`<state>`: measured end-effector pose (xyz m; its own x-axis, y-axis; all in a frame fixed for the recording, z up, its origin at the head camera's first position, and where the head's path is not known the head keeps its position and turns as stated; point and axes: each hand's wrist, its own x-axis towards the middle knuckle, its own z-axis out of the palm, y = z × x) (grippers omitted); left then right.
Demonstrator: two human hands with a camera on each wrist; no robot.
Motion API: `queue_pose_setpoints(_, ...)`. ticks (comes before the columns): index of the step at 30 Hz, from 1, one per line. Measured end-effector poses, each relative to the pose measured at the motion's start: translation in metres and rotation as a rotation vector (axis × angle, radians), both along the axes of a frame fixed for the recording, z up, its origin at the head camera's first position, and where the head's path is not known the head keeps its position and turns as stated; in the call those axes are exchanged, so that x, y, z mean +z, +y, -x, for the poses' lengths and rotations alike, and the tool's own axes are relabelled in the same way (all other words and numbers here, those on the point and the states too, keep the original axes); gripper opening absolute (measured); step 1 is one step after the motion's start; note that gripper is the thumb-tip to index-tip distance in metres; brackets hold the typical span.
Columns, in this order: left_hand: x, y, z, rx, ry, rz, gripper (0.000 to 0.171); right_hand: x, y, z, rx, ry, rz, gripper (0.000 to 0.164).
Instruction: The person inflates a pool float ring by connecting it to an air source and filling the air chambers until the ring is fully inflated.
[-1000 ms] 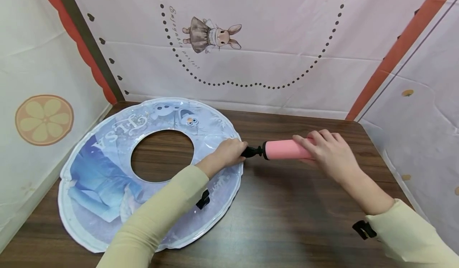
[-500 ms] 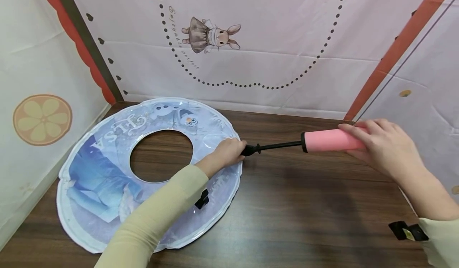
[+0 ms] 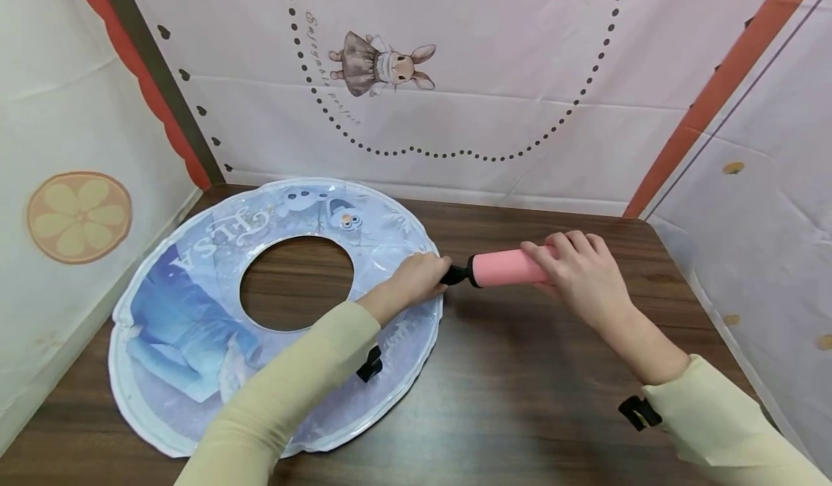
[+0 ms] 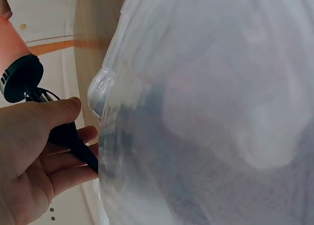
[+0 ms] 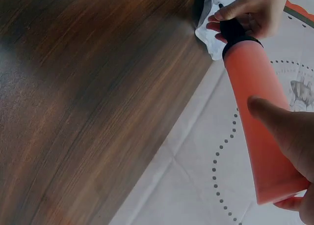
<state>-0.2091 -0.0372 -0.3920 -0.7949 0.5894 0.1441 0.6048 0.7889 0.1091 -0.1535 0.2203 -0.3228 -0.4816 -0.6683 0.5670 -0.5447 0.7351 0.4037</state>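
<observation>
A pink hand pump (image 3: 503, 268) with a black collar lies nearly level above the table in the head view. My right hand (image 3: 588, 276) grips its barrel, thumb along the near side in the right wrist view. My left hand (image 3: 416, 278) holds the black tapered nozzle (image 4: 73, 141) between thumb and fingers, at the right edge of a blue, partly filled swim ring (image 3: 188, 356). The nozzle's tip meets the ring's edge in the left wrist view; the valve itself is hidden. No rod shows between collar and nozzle in the head view.
The swim ring covers the left part of the dark wood table (image 3: 520, 399). Printed cloth walls (image 3: 487, 53) stand close behind the table and on both sides. Black clips (image 3: 640, 412) hang at both sleeves.
My right hand pulled the pump barrel away to the right, baring a black rod, then pushed it back left against the nozzle. My left hand stayed nearly still at the ring.
</observation>
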Motion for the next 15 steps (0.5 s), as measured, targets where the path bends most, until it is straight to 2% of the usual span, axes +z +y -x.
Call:
queue_pose_setpoints(7, 0.002, 0.003, 0.0, 0.02, -0.034, 0.032, 0.021, 0.006, 0.018, -0.007, 0.001, -0.054, -0.011, 0.06)
queue_pose_setpoints(10, 0.004, 0.004, 0.001, 0.022, -0.035, 0.04, 0.021, 0.014, 0.035, -0.012, -0.008, -0.098, 0.003, 0.062)
queue_pose_setpoints(12, 0.005, 0.004, 0.0, 0.025, -0.037, 0.048, 0.021, 0.021, 0.048, -0.015, -0.006, -0.12, 0.014, 0.052)
queue_pose_setpoints(14, 0.006, 0.002, 0.0, 0.036, -0.03, 0.051, 0.023, 0.03, 0.06, -0.018, -0.013, -0.135, 0.017, 0.056)
queue_pose_setpoints(15, 0.005, 0.001, 0.0, 0.04, -0.028, 0.05, 0.023, 0.035, 0.066, -0.019, -0.012, -0.132, 0.026, 0.051)
